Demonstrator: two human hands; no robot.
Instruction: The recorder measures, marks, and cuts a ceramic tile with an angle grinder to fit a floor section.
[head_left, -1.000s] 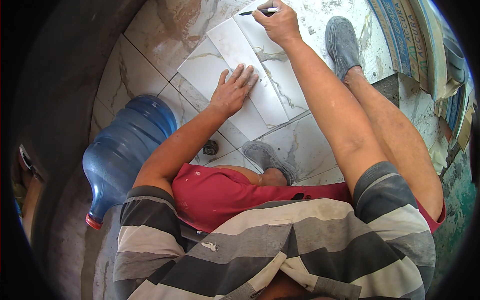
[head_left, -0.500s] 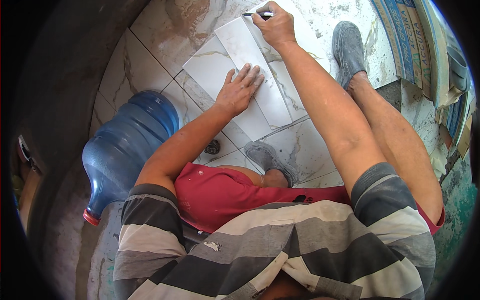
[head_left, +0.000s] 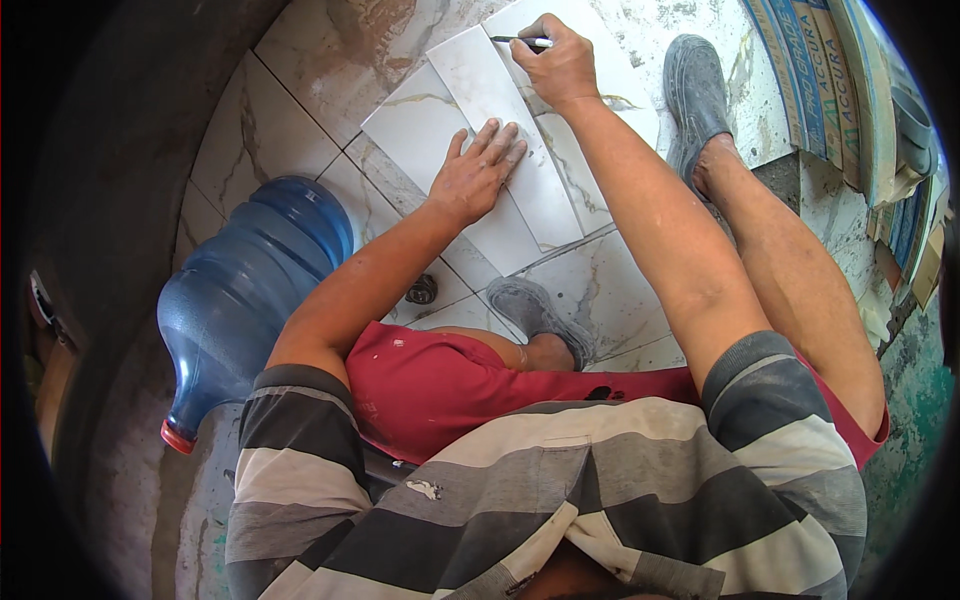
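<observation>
My left hand (head_left: 472, 175) rests with fingers spread on a narrow white tile strip (head_left: 550, 220), which lies over larger grey-veined white tiles (head_left: 398, 118). In my right hand (head_left: 558, 68) is a slim dark pen with a pale barrel (head_left: 542, 42), its tip at the strip's right edge near the far end. Both forearms reach up from my lap over the tiles.
A blue water jug (head_left: 240, 300) lies on its side at left. A small dark round object (head_left: 422, 289) is between my left arm and left shoe (head_left: 530, 315). My right shoe (head_left: 697, 100) is beside the tiles; stacked tile boxes (head_left: 820, 85) line the right.
My right hand and the pen have moved slightly toward me along the strip's edge. My left hand stays spread on the strip. The view has shifted slightly.
</observation>
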